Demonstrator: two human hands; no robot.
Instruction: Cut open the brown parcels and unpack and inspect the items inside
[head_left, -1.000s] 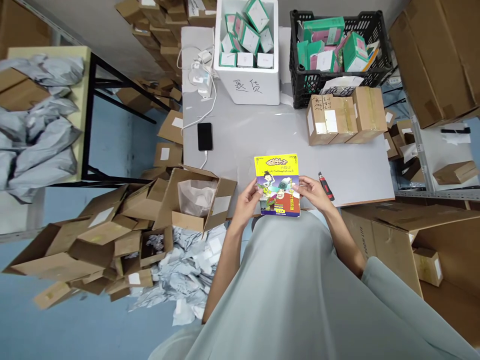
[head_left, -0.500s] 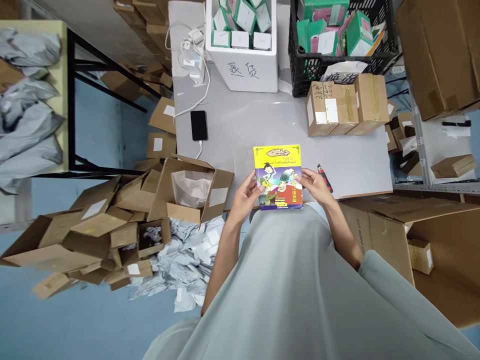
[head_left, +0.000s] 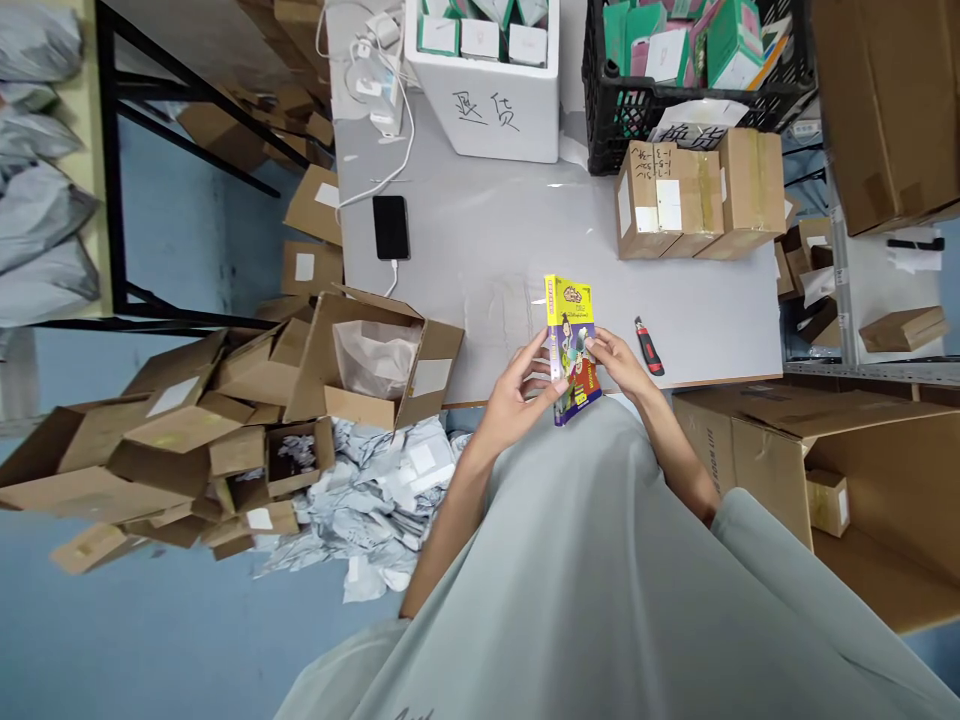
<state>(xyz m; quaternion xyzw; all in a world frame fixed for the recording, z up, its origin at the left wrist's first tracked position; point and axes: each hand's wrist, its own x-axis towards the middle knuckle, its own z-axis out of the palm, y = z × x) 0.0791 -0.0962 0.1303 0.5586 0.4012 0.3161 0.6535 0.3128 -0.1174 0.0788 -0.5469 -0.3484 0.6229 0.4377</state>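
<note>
A small book (head_left: 573, 345) with a yellow, purple and red cartoon cover is held up at the table's front edge, its spine turned partly toward me. My right hand (head_left: 615, 362) grips its right edge, thumb on the cover. At the spine side, my left hand (head_left: 523, 392) has its thumb against the lower spine, with the other fingers spread and curved beside the book; whether they touch its back is hidden. To the right of my right hand, a red and black utility knife (head_left: 649, 346) lies on the grey table (head_left: 502, 240).
At the back stand a white foam box (head_left: 487, 110) and a black crate (head_left: 626, 120) of green cartons. Taped cardboard boxes (head_left: 694, 205) sit in front of the crate. A phone (head_left: 391, 227) lies left. Open cartons (head_left: 431, 375) and grey plastic bags (head_left: 375, 500) crowd the left floor.
The book has turned from facing me flat to angled, so its spine now shows. It has shifted slightly right, and my left hand's fingers have spread. The whole view has moved a little.
</note>
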